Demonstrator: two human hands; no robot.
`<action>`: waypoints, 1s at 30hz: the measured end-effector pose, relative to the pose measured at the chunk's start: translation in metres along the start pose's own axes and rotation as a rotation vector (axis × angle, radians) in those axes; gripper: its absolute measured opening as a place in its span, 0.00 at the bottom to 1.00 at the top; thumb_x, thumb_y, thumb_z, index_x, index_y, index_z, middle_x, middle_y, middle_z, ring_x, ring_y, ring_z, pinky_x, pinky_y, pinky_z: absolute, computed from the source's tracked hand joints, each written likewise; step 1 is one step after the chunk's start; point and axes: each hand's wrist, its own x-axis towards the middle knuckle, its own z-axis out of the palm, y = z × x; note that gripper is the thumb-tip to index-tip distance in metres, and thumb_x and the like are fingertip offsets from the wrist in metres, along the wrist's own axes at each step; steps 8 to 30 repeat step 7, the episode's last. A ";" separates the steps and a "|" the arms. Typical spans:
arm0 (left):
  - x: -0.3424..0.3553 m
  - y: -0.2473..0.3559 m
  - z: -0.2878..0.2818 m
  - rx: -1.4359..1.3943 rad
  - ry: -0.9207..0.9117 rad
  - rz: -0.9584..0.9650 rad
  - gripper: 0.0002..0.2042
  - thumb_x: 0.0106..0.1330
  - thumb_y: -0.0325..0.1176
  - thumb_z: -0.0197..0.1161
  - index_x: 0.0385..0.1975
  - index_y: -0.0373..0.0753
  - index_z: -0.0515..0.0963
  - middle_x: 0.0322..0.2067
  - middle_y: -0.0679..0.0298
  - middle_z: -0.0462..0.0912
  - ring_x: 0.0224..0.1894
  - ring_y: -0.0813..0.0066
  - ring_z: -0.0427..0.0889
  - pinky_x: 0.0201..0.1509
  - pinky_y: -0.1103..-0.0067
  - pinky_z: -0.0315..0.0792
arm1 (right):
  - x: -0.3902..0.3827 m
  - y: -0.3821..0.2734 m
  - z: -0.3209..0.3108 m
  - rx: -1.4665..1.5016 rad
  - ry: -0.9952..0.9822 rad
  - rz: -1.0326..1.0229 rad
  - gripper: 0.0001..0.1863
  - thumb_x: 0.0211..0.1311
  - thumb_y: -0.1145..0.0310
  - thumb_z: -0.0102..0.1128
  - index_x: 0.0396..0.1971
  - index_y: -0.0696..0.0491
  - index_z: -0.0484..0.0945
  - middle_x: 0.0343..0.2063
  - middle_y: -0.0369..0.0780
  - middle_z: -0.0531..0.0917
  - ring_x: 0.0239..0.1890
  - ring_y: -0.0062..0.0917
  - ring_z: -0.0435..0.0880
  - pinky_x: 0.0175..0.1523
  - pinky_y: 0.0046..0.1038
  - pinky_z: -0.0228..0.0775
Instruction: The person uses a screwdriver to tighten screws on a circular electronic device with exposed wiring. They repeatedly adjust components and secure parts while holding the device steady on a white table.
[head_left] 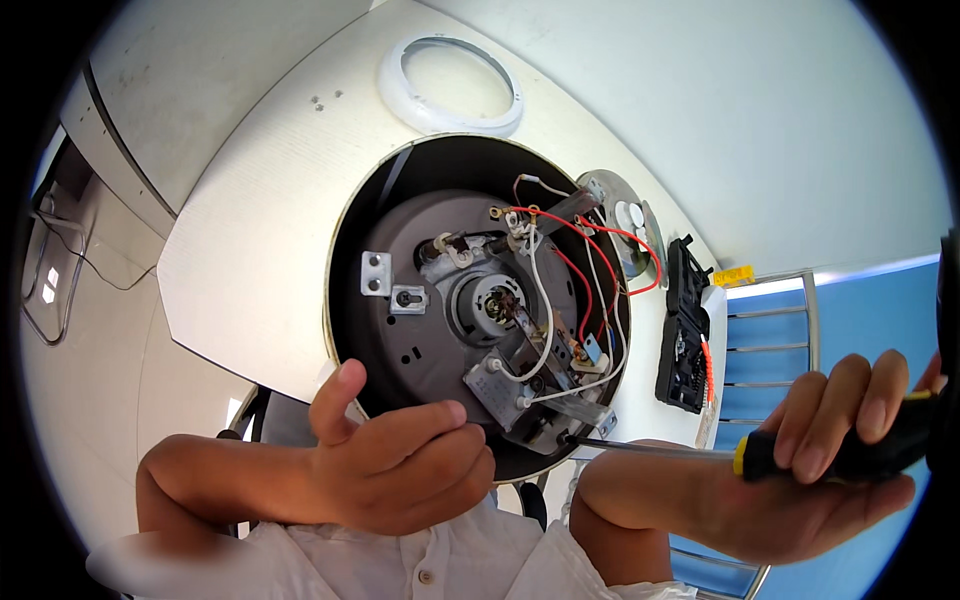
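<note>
A round appliance (pixel 350 200), which looks like a rice cooker with its base off, lies with its inside facing up on the table. Inside are a grey metal heating plate assembly (pixel 420 330), brackets, and red and white wires (pixel 543 290). My right hand (pixel 800 470) is closed round the black and yellow handle of a screwdriver (pixel 650 449); its shaft reaches left to a dark spot by a metal bracket (pixel 590 412) at the near right rim. My left hand (pixel 400 460) is over the near left rim, thumb and forefinger apart, other fingers curled, with nothing visible in it.
A white ring (pixel 400 100) lies at the table's far side, with several small parts (pixel 325 100) to its left. At right are a round metal cover (pixel 650 220), a black tool case (pixel 685 330) and an orange pen-like tool (pixel 708 370). Metal rails (pixel 770 348) stand beyond the table.
</note>
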 end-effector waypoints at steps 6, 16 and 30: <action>0.000 0.001 0.000 -0.005 0.001 -0.016 0.07 0.51 0.44 0.60 0.20 0.50 0.76 0.24 0.79 0.75 0.35 0.77 0.74 0.63 0.51 0.42 | 0.020 0.019 -0.022 0.848 -0.325 0.049 0.27 0.55 0.61 0.57 0.48 0.61 0.59 0.31 0.40 0.66 0.37 0.24 0.70 0.38 0.24 0.72; -0.002 0.000 -0.001 -0.013 -0.012 -0.010 0.08 0.50 0.45 0.61 0.21 0.50 0.76 0.26 0.78 0.76 0.36 0.77 0.74 0.63 0.51 0.41 | 0.018 0.018 -0.022 0.851 -0.324 0.050 0.27 0.55 0.61 0.57 0.48 0.61 0.59 0.31 0.40 0.66 0.37 0.24 0.70 0.38 0.24 0.72; -0.002 0.000 -0.001 -0.013 -0.012 -0.010 0.08 0.50 0.45 0.61 0.21 0.50 0.76 0.26 0.78 0.76 0.36 0.77 0.74 0.63 0.51 0.41 | 0.018 0.018 -0.022 0.851 -0.324 0.050 0.27 0.55 0.61 0.57 0.48 0.61 0.59 0.31 0.40 0.66 0.37 0.24 0.70 0.38 0.24 0.72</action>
